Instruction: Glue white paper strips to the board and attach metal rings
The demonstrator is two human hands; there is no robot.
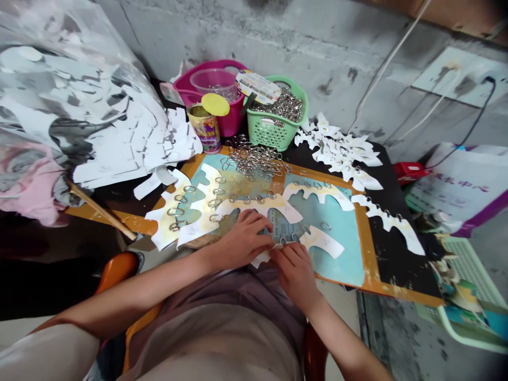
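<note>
My left hand (243,241) lies on a white die-cut card strip (317,239) at the near edge of a board (367,248), fingers curled and pressing the strip down. My right hand (294,267) meets it from the right, fingers pinched at the strip's edge where small metal rings (291,237) hang. What the pinch holds is too small to make out. Other white strips with rings (190,209) lie in rows across the board.
A loose pile of metal rings (256,159) lies at the board's far side. Behind stand a green basket of rings (278,114), a pink basket (216,90) and a can with a yellow lid (206,124). Stacked white cutouts (130,137) sit left, more cutouts (341,151) right.
</note>
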